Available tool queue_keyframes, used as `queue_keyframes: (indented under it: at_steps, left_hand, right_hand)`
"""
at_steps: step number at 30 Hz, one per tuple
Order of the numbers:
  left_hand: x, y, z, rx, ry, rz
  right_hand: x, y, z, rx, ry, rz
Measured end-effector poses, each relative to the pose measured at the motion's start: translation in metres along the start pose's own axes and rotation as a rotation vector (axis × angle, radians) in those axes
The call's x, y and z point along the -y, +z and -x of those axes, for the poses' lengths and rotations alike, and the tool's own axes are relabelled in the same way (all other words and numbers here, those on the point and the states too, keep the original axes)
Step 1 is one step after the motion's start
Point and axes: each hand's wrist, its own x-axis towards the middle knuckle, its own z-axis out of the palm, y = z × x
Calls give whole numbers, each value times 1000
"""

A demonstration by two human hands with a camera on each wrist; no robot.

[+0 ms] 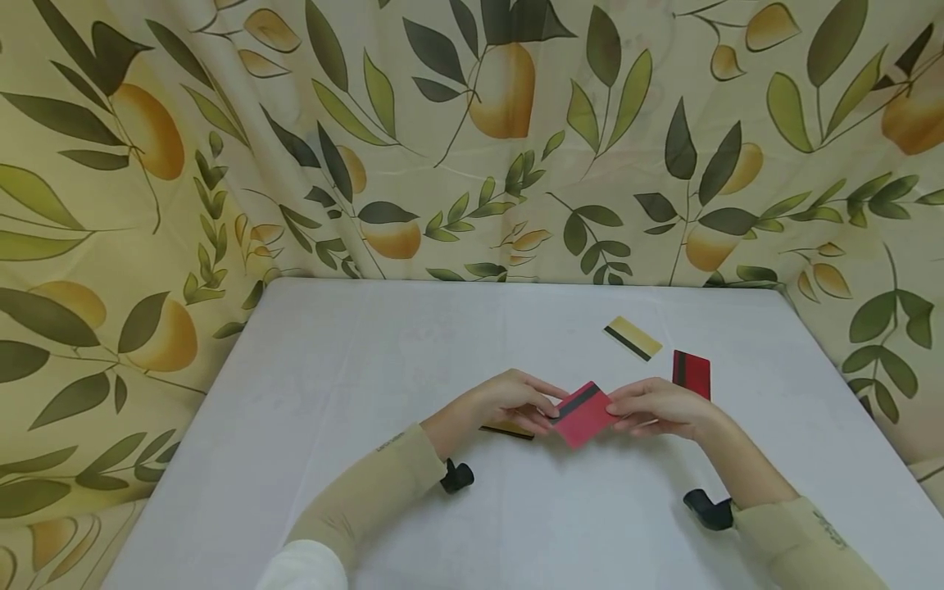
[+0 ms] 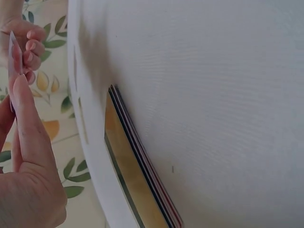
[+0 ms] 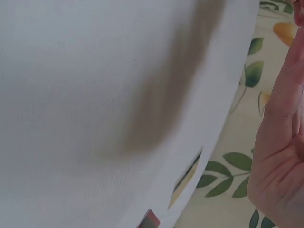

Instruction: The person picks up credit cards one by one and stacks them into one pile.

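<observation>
Above the table, both hands hold one red card [image 1: 585, 419] with a dark stripe, tilted in the head view. My left hand [image 1: 511, 399] pinches its left edge between thumb and fingers. At the opposite edge, the right hand [image 1: 659, 406] pinches it with thumb and fingertips. A stack of several cards, a gold card [image 2: 124, 161] on top, lies on the table beneath the left hand; the head view shows only part of it. In the right wrist view the held card is out of sight.
Beyond the right hand, a gold card [image 1: 633, 338] with a black stripe lies on the white table [image 1: 383, 344]. A darker red card [image 1: 692, 373] lies nearer, partly behind that hand. Patterned cloth [image 1: 472, 205] hangs behind the table. Black wrist cameras sit on both wrists.
</observation>
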Motion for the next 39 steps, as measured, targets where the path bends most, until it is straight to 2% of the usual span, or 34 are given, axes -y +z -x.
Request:
queue_keyframes:
  at_steps: [6,10,13,17,20,27,33,39]
  left_hand:
    - [3,-3,1,-11,-8,15]
    - [5,-3,1,-61,3,52]
    - [8,-2,1,-134,28,148]
    - [15,0,2,-235,92,293]
    - [20,3,6,-277,143,346]
    - [26,8,16,-334,236,381]
    - [30,6,22,-436,288,381]
    - [36,-4,27,-463,288,359]
  right_hand:
    - [-1,3,-3,6,4,-29]
    - [-1,6,-5,-17,2,-60]
    - [1,9,-6,-57,1,-111]
    - [4,17,-5,-121,-8,-241]
    - [7,27,-5,-174,-22,-339]
    - [10,51,-9,-260,-36,-424]
    - [9,69,-15,-304,-24,-467]
    - [7,85,-20,-303,-19,-481]
